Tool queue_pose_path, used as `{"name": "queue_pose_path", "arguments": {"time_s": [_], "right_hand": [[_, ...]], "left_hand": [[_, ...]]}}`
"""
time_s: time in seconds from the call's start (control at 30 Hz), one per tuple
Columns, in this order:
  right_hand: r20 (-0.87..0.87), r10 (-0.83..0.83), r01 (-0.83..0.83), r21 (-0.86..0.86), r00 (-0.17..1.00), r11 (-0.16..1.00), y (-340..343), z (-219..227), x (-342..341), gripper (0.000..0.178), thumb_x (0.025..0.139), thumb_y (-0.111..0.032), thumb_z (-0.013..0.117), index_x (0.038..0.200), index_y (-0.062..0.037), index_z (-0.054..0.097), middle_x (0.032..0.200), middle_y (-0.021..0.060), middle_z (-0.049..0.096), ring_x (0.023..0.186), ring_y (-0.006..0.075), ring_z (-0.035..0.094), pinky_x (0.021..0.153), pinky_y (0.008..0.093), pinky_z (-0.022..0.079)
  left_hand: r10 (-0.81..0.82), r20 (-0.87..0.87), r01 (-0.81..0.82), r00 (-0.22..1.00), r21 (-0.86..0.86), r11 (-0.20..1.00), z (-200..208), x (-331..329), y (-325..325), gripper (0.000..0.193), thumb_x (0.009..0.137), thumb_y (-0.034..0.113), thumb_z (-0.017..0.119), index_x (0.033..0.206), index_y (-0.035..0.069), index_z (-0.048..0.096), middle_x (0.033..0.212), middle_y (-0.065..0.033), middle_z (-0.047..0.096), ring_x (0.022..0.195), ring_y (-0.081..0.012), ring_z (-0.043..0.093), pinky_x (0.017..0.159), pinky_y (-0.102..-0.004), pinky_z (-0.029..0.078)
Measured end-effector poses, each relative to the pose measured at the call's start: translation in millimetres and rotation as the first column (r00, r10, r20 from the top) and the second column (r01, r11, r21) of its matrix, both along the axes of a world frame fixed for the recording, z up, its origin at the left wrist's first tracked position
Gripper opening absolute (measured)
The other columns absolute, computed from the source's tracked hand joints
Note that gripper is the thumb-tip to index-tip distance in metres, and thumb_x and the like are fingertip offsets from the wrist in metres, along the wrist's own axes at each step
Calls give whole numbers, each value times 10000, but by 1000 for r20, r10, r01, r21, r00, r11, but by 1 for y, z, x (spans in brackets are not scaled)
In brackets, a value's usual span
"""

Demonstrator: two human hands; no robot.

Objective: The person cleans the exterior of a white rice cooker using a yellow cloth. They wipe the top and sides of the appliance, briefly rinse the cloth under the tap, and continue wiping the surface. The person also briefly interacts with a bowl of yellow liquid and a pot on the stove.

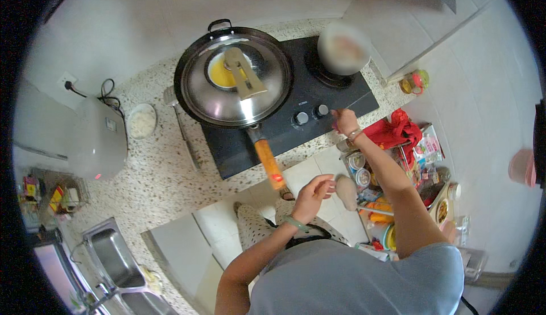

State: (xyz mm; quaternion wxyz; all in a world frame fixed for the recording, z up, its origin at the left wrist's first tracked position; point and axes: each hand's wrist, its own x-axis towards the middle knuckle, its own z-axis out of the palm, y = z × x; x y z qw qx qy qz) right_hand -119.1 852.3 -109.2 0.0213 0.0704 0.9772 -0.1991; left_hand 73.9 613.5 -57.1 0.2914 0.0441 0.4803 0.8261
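My right hand (345, 123) is at the front right edge of the black gas stove (230, 150), close to its two knobs (311, 114). Its fingers are closed, with a small pinkish bit at their tips that I cannot make out. My left hand (315, 197) hovers in front of my body with loosely bent fingers and nothing visible in it. On the left burner sits a wok with a wooden handle (266, 158), covered by a steel lid (196, 90). Something yellow shows through the lid's round window, under its upright handle (245, 76). A pale bowl (344, 50), blurred, stands over the right burner.
Left of the wok lie a metal spatula (185, 136) and a small dish of white food (141, 121). A white appliance (99, 139) and a steel sink (116, 258) are farther left. Packed shelves with jars and a red bag (392, 130) stand right of the stove.
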Motion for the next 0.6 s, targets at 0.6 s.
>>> {"name": "queue_pose_path", "arguments": {"time_s": [0.6], "right_hand": [[243, 178, -264, 388, 953, 883, -44, -11, -41, 490, 952, -429, 418, 912, -10, 671, 968, 215, 665, 895, 372, 652, 778, 443, 527]], "left_hand": [[328, 95, -327, 940, -32, 945, -84, -44, 107, 296, 987, 158, 457, 1271, 80, 483, 1131, -107, 595, 972, -189, 615, 844, -308, 506]]}}
